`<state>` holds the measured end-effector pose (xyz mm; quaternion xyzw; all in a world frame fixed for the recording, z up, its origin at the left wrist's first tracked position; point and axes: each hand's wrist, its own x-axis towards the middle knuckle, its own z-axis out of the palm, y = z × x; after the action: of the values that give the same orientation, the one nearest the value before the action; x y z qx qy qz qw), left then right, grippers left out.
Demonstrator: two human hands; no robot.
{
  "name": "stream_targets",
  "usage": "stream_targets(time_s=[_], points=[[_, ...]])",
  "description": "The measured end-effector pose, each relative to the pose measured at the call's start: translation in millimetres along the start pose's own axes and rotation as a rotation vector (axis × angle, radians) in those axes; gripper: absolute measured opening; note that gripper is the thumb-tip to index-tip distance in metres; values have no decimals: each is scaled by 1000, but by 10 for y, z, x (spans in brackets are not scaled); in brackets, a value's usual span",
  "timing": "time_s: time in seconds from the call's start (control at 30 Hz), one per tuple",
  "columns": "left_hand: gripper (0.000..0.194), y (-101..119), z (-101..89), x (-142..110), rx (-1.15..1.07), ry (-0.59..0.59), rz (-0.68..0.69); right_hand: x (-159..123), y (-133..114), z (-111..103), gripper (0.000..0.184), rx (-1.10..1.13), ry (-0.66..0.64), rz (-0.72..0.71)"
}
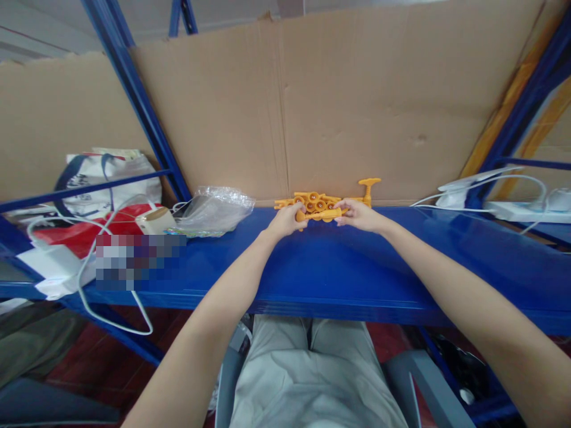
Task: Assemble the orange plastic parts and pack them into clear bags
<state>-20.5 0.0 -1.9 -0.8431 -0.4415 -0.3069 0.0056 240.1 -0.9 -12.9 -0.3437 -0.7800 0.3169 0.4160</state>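
Both hands hold the ends of a long yellow plastic piece (pixel 325 215) just above the far side of the blue shelf top (pixel 330 267). My left hand (pixel 285 222) is closed around its left end, where a rounded knob shows. The fingers of my right hand (pixel 359 215) pinch its right end. Just behind it, against the cardboard, lie other yellow plastic parts (pixel 313 197) with round cup shapes, partly hidden by the held piece. A yellow part with a T-shaped top (pixel 369 182) stands up beyond my right hand. What these parts make up I cannot tell.
Cardboard (pixel 357 107) walls off the back between blue metal posts (pixel 147 113). To the left are a clear plastic bag (pixel 218 211), a red bag (pixel 120 223), a white tote bag (pixel 111 184), and a charger (pixel 53 264) with looping cables. A white power strip (pixel 526 212) lies at the right.
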Motion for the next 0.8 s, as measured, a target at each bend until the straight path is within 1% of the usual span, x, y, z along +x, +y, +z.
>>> stream_targets(time_s=[0.13, 0.23, 0.3, 0.37, 0.47, 0.5, 0.57, 0.63, 0.8], points=[[25, 12, 1, -9, 6, 41, 12, -29, -120, 45, 31, 91, -15, 141], [23, 15, 5, -14, 15, 70, 33, -52, -221, 121, 36, 122, 0, 256], [22, 16, 10, -15, 25, 66, 38, -66, -271, 150, 39, 127, 10, 322], [22, 20, 15, -16, 35, 51, 37, -82, -304, 146, 37, 127, 6, 364], [24, 33, 19, -17, 46, 41, 36, -108, -324, 87, 23, 163, -42, 392], [24, 39, 17, -19, 49, 41, 31, -117, -322, 61, 23, 182, -68, 392], [24, 53, 7, -22, 54, 38, 15, -129, -309, 15, 33, 220, -107, 376], [24, 66, -7, -26, 50, 34, 6, -131, -286, -10, 36, 242, -113, 352], [25, 83, -33, -39, 68, 61, 6, -112, -252, 34, 18, 237, -104, 356]])
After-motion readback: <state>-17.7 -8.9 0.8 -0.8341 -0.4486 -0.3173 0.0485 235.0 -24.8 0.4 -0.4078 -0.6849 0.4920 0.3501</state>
